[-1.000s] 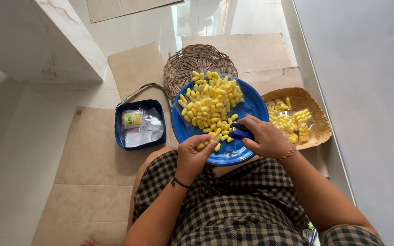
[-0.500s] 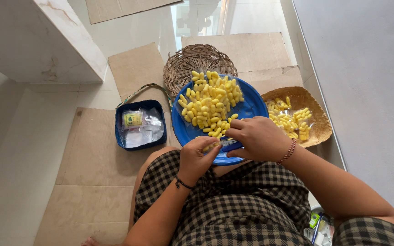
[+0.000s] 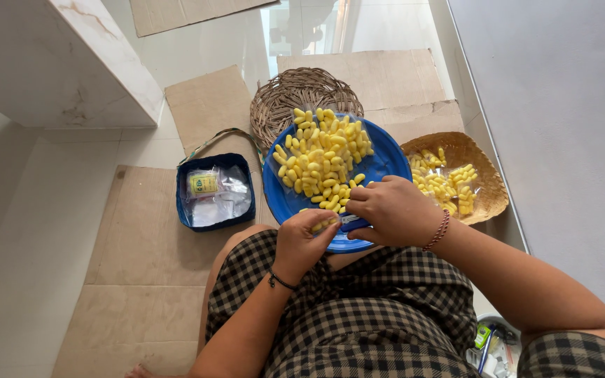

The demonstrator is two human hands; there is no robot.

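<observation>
A round blue plate (image 3: 386, 157) rests on my lap, heaped with several small yellow snack pieces (image 3: 323, 154). My left hand (image 3: 302, 241) is curled over the plate's near edge, pinching a few yellow pieces in a small clear packet. My right hand (image 3: 393, 210) sits just right of it, fingers closed on a small blue tool (image 3: 351, 222) that touches the same packet. Both hands meet at the plate's front rim.
A tan woven basket (image 3: 488, 189) holding filled clear packets of yellow pieces lies to the right. An empty wicker basket (image 3: 285, 98) lies behind the plate. A blue pouch (image 3: 187, 203) with clear bags lies left, on cardboard sheets (image 3: 148, 224). A white slab (image 3: 57, 63) stands far left.
My right hand has shifted left and closer to my left hand, which has lifted slightly off the plate's rim with the yellow pieces.
</observation>
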